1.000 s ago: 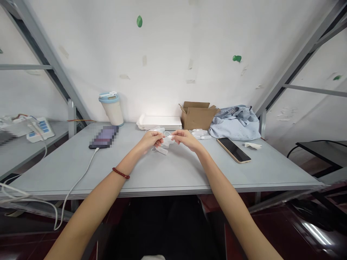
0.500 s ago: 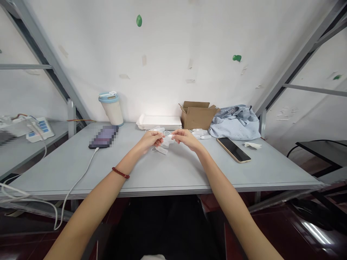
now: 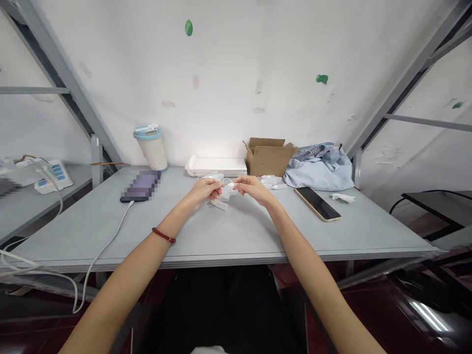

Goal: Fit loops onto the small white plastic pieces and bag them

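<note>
My left hand (image 3: 205, 191), its wrist in a dark red bead bracelet (image 3: 163, 235), is closed in a pinch above the middle of the table. Facing it, my right hand (image 3: 253, 189) pinches too, its fingertips on a small white piece with a thin looped cord (image 3: 227, 180). The cord arches across the gap between both hands' fingertips. Several translucent white pieces with loops, among them a flat one (image 3: 220, 205), lie just under and behind the hands. More such pieces (image 3: 271, 181) are in a pile right of my right hand. My fingers hide part of what is held.
A stack of white sheets (image 3: 217, 166) and an open cardboard box (image 3: 270, 160) stand by the wall, with a bunched blue cloth (image 3: 319, 167) alongside. A phone (image 3: 317, 203) and crumpled tissue (image 3: 343, 197) lie right. At left are a cup (image 3: 151, 147) and a cabled phone (image 3: 141, 187).
</note>
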### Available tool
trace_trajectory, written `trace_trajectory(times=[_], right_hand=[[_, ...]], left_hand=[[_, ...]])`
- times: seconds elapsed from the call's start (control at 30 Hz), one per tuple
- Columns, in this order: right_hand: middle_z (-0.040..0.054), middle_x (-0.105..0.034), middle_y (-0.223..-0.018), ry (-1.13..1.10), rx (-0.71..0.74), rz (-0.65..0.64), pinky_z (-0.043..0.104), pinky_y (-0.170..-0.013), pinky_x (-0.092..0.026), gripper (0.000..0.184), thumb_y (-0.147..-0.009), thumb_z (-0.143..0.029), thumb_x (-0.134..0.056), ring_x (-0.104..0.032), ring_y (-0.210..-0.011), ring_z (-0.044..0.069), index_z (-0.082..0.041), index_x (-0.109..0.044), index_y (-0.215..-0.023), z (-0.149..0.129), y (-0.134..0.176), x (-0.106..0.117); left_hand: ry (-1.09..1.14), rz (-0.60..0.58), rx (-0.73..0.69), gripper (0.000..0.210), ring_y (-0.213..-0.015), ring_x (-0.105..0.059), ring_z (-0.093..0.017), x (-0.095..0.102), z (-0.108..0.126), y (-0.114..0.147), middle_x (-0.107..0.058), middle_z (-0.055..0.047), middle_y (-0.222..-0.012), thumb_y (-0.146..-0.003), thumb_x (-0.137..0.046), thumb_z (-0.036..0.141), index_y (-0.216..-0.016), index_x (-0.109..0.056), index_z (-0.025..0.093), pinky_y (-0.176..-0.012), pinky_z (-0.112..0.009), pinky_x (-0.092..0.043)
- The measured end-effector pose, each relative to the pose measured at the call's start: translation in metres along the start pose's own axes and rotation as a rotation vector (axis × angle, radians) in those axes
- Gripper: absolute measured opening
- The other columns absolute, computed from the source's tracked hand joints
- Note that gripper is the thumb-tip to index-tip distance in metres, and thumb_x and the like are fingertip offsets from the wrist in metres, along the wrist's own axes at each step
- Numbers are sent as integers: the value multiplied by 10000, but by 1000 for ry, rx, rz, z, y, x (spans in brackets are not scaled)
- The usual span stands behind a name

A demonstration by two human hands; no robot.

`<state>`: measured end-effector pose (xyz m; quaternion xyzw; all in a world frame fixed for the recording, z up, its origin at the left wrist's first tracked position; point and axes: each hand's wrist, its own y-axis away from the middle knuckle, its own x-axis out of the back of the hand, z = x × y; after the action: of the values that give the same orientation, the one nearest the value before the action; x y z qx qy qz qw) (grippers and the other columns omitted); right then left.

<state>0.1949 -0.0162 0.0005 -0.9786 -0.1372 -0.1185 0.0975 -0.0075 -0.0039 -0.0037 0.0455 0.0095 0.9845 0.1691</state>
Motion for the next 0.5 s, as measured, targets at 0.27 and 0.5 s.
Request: trace_trajectory(times=[0.27,0.5], right_hand=[[-1,-599,-708,-28,-6,4,255,-603,-376,160,-671,-303,-637,-447,-591,92,-171,-640,-762,-3,0,-1],[-14,-573,-674,-30,-9,-3,249,-589,-362,158,-672,-301,-641,-449,-587,91,-168,-638,-758,-1,0,-1]], left_hand=[[-5,0,-5,260,-502,-482,-88,-1,0,0,-592,-16,-613,-651,-723,383,-692,-633,143,-515,-248,-381],[2,-16,-7,257,-504,-482,-84,0,-2,-1,-591,-14,-614,-661,-720,385,-693,-634,144,-523,-245,-384]])
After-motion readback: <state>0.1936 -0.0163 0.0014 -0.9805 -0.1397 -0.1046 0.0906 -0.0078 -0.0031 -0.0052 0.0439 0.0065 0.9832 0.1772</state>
